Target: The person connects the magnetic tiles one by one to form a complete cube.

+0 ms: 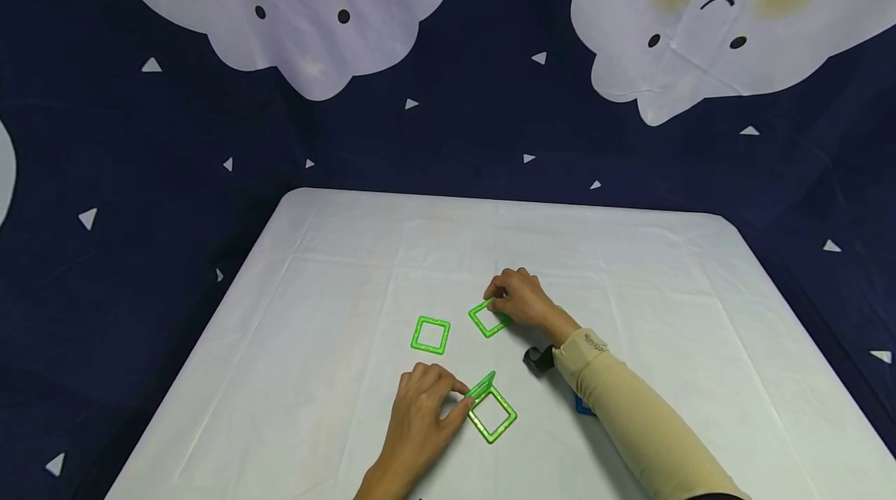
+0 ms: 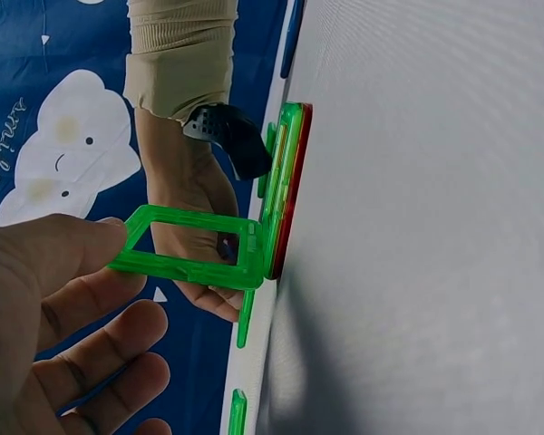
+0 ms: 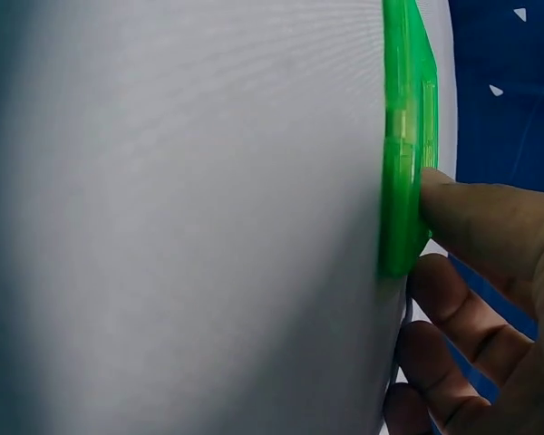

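Note:
My left hand pinches a green square-frame magnetic tile by one edge, between thumb and index finger. This tile stands tilted up, its opposite edge against a flat green tile. In the left wrist view a red layer shows beneath that flat tile. Farther back, my right hand grips another green square tile at its far right corner. The right wrist view has the thumb on this tile and a fingertip right at its edge; the other fingers are loosely bent.
One more green square tile lies on the white tabletop, left of the right hand's tile. A blue piece is partly hidden by the right sleeve. A black device hangs at the right wrist. Dark blue cloth surrounds the table.

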A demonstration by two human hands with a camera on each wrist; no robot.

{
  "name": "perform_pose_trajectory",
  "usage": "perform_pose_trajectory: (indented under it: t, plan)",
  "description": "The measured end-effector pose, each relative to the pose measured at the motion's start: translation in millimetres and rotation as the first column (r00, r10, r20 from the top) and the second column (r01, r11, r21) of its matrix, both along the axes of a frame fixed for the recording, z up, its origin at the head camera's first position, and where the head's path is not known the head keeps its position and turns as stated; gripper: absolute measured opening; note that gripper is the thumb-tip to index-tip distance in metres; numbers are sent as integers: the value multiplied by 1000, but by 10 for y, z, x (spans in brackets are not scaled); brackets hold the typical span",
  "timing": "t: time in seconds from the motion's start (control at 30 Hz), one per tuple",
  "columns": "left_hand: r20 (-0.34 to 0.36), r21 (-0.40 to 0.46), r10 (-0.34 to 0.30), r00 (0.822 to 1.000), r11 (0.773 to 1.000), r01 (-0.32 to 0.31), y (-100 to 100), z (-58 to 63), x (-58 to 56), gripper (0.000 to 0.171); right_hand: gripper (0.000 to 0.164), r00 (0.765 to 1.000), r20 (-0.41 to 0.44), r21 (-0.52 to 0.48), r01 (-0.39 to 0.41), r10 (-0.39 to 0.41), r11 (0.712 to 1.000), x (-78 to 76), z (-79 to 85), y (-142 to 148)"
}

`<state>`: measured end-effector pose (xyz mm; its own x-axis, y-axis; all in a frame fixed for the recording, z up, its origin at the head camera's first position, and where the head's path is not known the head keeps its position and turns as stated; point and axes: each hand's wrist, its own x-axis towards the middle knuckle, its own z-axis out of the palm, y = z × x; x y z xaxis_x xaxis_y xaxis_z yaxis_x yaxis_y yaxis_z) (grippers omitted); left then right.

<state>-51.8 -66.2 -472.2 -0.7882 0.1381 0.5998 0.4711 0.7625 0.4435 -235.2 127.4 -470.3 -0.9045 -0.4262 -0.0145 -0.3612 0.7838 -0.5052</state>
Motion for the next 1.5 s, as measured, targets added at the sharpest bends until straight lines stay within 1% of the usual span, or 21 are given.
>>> perform_pose_trajectory:
  t: [0.23, 0.5, 0.77, 0.93, 1.1, 1.23, 1.5]
  plan:
    - [2, 1, -6, 1000, 1000, 6, 10, -16, 0, 16, 7, 1000, 6, -15, 10, -10, 1000, -1, -10, 31]
    - [-18, 11, -6, 1000, 1000, 7, 11, -33, 5, 18, 8, 998, 55, -111, 27, -21, 993, 37, 5, 107]
    - [-32, 24, -4, 999, 1000, 5, 8, -42, 9, 19, 7, 991, 132, -197, 49, -23, 979, 106, 101, 184]
    - [-29, 18, 1, 1000, 1000, -1, 7, -42, 3, 17, 6, 987, 155, -244, 72, -35, 967, 159, 195, 215]
    - [-28, 9, 9, 1000, 1000, -9, 4, -47, -3, 16, 8, 989, 135, -255, 101, -68, 962, 207, 278, 255]
    - [-24, 15, 9, 1000, 1000, -8, 5, -47, -8, 17, 9, 987, 124, -275, 137, -106, 952, 257, 299, 303]
    - [-15, 16, 9, 1000, 1000, -9, 11, -44, -12, 17, 11, 967, 143, -330, 246, -209, 912, 442, 312, 387]
